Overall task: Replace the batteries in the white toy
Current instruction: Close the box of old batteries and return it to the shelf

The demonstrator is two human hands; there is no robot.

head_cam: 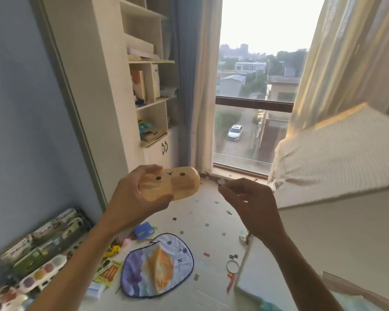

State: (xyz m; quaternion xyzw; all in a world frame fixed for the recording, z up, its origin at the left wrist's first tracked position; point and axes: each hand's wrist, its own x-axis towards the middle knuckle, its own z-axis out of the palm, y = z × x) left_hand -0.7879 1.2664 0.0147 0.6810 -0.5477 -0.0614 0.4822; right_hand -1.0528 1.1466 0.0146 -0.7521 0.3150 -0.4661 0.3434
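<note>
Paint palette [43, 271], printed cloth [157, 265], bookshelf [148, 86], window [256, 86]

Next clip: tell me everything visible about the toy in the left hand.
The toy is a smooth, rounded oblong, seemingly plastic, cream-yellow in the warm light. Its face has two black dot eyes with a small dark mark between. It is held in the air, lengthwise, face toward the camera. Only the left hand touches it, gripping one end. No battery cover shows.

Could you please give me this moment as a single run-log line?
left hand: grips white toy, face toward camera | right hand: pinches thin tool, apart from toy | battery cover: not visible
</note>
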